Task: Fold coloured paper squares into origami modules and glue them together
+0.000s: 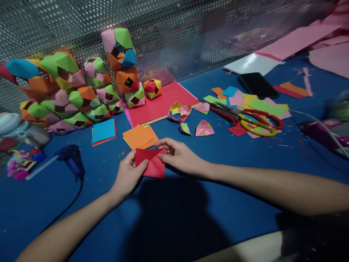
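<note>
A small red paper sheet [152, 169], with creases or flaps folded in from its upper edge, is held just above the blue table. My left hand [131, 169] pinches its left side, thumb on top. At its upper right side, my right hand [176, 154] is closed on the paper with thumb and fingers. Right behind the red sheet lies a stack of orange paper squares [139, 136]. Beyond it are a small green-and-pink folded piece [185, 128], a pink folded piece [205, 128] and a partly joined paper ring [179, 112].
Colourful folded-paper balls [61, 100] are stacked along the perforated metal panel [174, 47]. Blue paper squares [104, 131] and a glue gun [71, 158] with its cord lie left. Scissors [259, 127], paper scraps and a black phone [257, 84] are at right.
</note>
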`<action>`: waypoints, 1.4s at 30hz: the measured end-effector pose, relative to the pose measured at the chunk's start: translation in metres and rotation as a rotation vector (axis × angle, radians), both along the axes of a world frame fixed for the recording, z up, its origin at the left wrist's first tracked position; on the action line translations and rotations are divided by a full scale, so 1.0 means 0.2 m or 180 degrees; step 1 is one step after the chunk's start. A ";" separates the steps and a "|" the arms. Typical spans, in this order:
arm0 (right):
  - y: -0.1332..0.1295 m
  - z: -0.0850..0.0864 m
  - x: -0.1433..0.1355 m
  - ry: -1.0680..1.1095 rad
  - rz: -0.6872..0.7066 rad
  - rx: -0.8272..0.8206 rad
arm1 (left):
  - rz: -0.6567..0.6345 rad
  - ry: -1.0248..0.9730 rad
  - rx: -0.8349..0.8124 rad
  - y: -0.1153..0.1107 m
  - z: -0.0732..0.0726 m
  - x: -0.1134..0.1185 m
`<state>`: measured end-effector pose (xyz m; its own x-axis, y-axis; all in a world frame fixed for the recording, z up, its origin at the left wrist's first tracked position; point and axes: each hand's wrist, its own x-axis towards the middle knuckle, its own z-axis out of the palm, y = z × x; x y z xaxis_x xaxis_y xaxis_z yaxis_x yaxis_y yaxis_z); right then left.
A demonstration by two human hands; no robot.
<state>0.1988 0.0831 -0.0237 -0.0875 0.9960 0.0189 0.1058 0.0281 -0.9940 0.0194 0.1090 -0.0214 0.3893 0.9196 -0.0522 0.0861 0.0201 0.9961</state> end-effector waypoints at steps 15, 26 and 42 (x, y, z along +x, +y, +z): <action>0.00 0.00 0.00 0.0210 0.0014 -0.0059 | 0.0214 0.0108 0.0032 -0.02 0.02 0.03; 0.00 -0.04 -0.01 0.0612 0.0116 -0.0141 | 0.0233 -0.0219 -0.0215 0.00 0.01 0.03; 0.00 -0.03 0.04 -0.1096 0.0281 0.1116 | -0.0268 -0.0098 -0.0427 -0.01 -0.01 0.00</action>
<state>0.2074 0.0836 -0.0292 -0.2312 0.9234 0.3063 0.4084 0.3779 -0.8309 0.0203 0.1074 -0.0230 0.4681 0.8692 -0.1592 0.0625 0.1471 0.9871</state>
